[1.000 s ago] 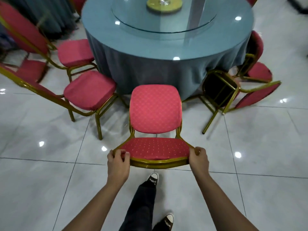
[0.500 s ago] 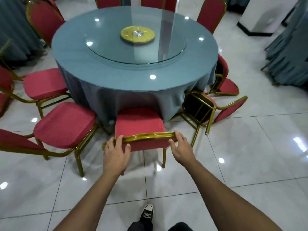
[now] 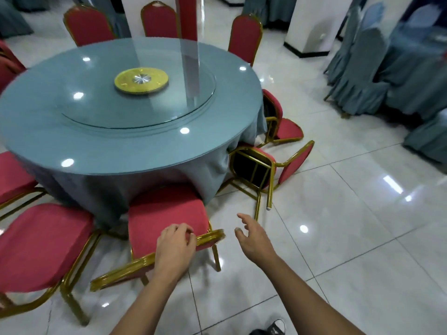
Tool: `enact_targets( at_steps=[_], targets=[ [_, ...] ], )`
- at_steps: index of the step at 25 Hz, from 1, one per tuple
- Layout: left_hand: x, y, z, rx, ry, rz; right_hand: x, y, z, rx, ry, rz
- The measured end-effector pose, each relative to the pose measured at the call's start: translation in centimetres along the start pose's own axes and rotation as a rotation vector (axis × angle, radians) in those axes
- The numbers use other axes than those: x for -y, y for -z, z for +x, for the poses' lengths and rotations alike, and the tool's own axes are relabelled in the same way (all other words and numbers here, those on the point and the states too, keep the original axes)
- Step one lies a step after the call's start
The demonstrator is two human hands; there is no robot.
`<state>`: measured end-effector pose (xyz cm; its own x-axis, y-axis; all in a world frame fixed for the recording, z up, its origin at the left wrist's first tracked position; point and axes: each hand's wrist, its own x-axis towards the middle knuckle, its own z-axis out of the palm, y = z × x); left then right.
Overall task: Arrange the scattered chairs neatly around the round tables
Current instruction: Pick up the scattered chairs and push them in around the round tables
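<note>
One red-cushioned chair (image 3: 167, 213) with a rigid gilt metal frame is tucked against the draped round tabletop (image 3: 72, 141); probably light, best taken by its back rail. Left hand (image 3: 175, 247) curls fingers over that rail; right hand (image 3: 254, 238) hovers beside it, fingers spread.

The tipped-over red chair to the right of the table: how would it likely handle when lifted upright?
The tipped-over chair has a thin gold metal frame, so it probably stays stiff and may be fairly light for its size. Its legs rest on glossy floor tiles, so it could slide when pulled. It lies against the tablecloth, which may snag.
</note>
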<state>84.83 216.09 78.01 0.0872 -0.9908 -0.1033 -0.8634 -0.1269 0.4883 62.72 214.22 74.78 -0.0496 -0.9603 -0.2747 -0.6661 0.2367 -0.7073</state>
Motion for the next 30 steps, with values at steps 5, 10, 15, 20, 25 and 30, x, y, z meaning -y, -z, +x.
enact_targets(
  at_steps=[5, 10, 15, 20, 25, 30],
  targets=[
    [-10.8, -5.1, 5.8, 0.121, -0.152, -0.061, -5.4, 9.0, 4.5, -0.152, -0.059, 0.139],
    [-23.7, -11.9, 10.2, 0.184, -0.208, -0.134, -13.4, 19.5, 9.9, -0.224, -0.114, 0.243],
    [-36.5, -18.6, 14.8, 0.212, -0.192, -0.142, -21.0, 29.2, 16.5, -0.234, -0.135, 0.290],
    [-45.5, -24.1, 20.6, 0.255, -0.226, -0.144, -26.7, 36.5, 23.2, -0.248, -0.172, 0.307],
    [-52.6, -29.0, 30.4, 0.273, -0.241, -0.172, -30.8, 43.6, 33.0, -0.282, -0.218, 0.323],
    [-59.1, -32.6, 42.1, 0.310, -0.211, -0.203, -32.4, 50.4, 44.7, -0.205, -0.266, 0.269]
  ],
)
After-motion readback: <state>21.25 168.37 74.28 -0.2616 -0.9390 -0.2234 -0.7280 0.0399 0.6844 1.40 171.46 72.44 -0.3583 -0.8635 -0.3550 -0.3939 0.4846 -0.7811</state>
